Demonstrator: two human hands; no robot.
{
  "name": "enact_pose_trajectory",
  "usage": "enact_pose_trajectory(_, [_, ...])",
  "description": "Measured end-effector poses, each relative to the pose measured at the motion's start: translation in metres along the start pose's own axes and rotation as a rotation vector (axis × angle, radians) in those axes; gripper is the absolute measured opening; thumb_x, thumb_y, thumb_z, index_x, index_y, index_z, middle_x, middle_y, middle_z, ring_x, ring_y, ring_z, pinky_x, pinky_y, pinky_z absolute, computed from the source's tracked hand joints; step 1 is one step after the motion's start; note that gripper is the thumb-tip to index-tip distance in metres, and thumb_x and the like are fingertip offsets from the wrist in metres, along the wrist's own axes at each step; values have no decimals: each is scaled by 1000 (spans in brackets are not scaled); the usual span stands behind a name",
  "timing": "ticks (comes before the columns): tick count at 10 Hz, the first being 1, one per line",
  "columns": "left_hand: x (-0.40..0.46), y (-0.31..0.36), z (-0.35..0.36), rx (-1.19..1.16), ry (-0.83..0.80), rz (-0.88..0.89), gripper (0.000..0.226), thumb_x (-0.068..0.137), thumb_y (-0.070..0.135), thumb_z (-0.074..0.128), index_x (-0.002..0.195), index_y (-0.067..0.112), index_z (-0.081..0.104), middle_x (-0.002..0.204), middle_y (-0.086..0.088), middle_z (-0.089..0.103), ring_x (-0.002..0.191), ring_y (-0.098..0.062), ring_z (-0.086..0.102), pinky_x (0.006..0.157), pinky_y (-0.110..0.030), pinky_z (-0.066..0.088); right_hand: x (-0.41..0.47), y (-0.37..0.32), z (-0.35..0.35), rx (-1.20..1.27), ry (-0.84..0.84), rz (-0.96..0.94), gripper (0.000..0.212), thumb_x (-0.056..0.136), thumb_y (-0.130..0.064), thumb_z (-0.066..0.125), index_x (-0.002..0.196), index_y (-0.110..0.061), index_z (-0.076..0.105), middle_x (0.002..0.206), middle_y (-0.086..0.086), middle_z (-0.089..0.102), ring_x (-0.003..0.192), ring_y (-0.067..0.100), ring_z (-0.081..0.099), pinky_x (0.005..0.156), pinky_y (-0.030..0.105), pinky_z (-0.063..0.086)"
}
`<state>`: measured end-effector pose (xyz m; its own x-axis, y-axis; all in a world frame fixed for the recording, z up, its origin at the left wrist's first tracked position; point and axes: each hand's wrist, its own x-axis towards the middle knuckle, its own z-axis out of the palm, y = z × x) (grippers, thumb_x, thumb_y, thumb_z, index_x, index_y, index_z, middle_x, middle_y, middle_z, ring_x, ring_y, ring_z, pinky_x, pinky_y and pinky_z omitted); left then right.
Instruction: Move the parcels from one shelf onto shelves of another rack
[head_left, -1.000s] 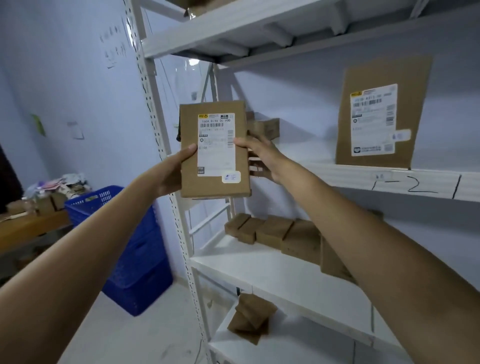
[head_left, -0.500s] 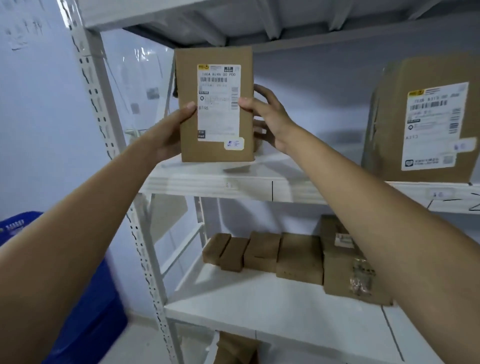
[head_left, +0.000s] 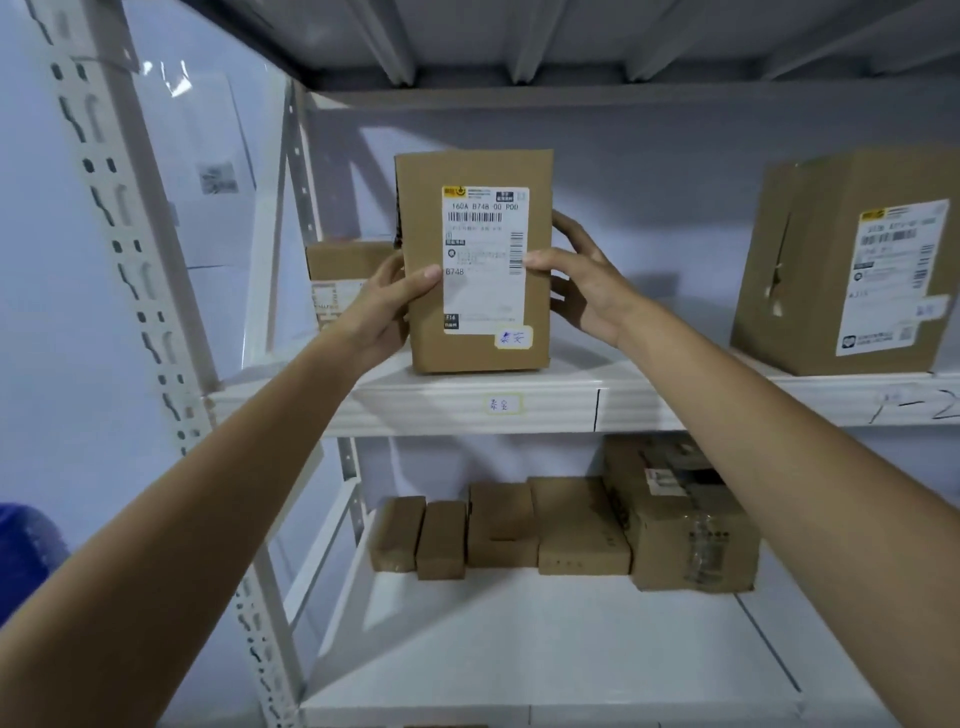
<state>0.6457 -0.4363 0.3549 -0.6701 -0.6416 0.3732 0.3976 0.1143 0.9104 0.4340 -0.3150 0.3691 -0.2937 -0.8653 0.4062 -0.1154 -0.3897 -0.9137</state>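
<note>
The labelled parcel (head_left: 475, 260) is stood upright on the upper shelf (head_left: 571, 400), pinched by fingers of the left hand (head_left: 384, 306) and right hand (head_left: 582, 291); only release seems left.

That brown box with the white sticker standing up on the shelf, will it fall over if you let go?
The parcel stands tall on its narrow end near the shelf edge, so a nudge could probably tip it. Its cardboard looks stiff, not floppy. The left hand and right hand steady it easily, so it seems light.
</note>
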Motion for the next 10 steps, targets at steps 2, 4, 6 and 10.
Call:
enact_pose_trajectory(2, [-5, -14, 0, 7, -55, 38, 108, 61, 24, 88, 153, 7, 33, 153, -19, 48, 141, -37, 48, 117, -55, 36, -7, 9, -12, 0, -29, -29, 66, 74, -18, 80, 130, -43, 54, 111, -1, 77, 103, 15, 72, 79, 26, 56])
enact_pose_trajectory(4, [-6, -18, 0, -6, -65, 53, 79, 82, 14, 65, 154, 9, 32, 156, -19, 45, 143, -39, 44, 118, -58, 33, -9, 17, -6, 10, -21, -34, 68, 71, -23, 80, 130, -43, 53, 111, -3, 76, 104, 13, 71, 84, 26, 53])
enact_pose_trajectory(6, [-15, -9, 3, -7, -119, 33, 118, 56, 28, 92, 155, 9, 30, 157, -18, 44, 144, -38, 43, 118, -56, 33, -14, 12, -4, 8, -36, -37, 69, 72, -21, 81, 131, -42, 51, 107, -4, 74, 104, 15, 71, 87, 29, 53])
enact_pose_trajectory(10, [-18, 1, -6, 39, -112, 37, 145, 39, 40, 98, 158, 11, 21, 161, -13, 38, 148, -32, 37, 119, -45, 35, -33, -5, -4, 28, 87, 60, 98, 61, -37, 85, 147, -33, 38, 151, 6, 46, 142, 19, 39, 123, 42, 19])
